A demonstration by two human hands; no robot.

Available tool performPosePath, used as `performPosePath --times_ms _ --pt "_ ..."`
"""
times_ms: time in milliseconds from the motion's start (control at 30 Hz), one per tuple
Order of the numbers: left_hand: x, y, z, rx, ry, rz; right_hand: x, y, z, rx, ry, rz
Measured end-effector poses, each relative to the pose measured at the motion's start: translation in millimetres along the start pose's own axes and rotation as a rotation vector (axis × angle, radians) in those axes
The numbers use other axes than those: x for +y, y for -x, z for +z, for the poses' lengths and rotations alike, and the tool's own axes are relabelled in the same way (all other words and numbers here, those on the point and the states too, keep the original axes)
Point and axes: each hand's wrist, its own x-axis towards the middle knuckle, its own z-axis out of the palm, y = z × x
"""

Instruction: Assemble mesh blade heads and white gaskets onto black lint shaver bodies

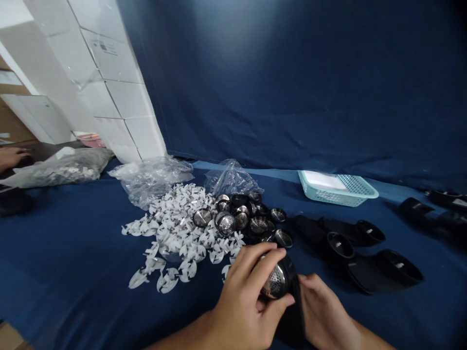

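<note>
My left hand [251,296] is closed round a domed, perforated metal cap [275,282] with a black rim. The cap is pressed against the round end of a black plastic part [294,316]. Behind that part, my right hand [326,311] grips it from the right; some of its fingers are hidden. Just beyond my hands is a heap of similar perforated metal caps [258,224], lying at various angles. Small white plastic pieces [182,218] are piled to their left. More black plastic parts with round openings [365,267] rest on the blue cloth to the right.
A light-green basket [335,199] with a white item inside stands at the back right. Clear plastic bags [149,175] lie behind the piles. White boxes [120,97] are stacked at the left, near another person's hand [12,158] and a filled bag [73,170].
</note>
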Motion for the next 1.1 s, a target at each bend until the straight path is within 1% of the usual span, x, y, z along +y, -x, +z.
performPosePath --times_ms 100,300,533,700,867,1100 --pt "0.8 -0.6 -1.2 -0.018 0.005 0.01 -2.5 -1.0 4.0 0.031 0.006 0.028" --pt "-0.8 -1.7 -0.1 -0.037 0.082 -0.088 -1.8 -1.7 -1.9 0.067 -0.016 0.09" --pt "-0.8 -3.0 1.0 -0.035 0.128 -0.159 -0.4 -2.9 -7.9 -0.011 -0.07 0.08" --pt "-0.5 -2.9 1.1 -0.042 0.153 -0.191 -1.1 -2.2 -7.2 -0.06 -0.046 0.063" --pt "-1.5 -3.7 0.7 -0.029 0.217 -0.245 -2.8 -1.9 -6.4 -0.061 -0.065 0.076" --pt "-2.2 -4.5 1.1 -0.015 0.25 -0.252 -1.9 -1.7 -4.4 -0.069 -0.043 0.056"
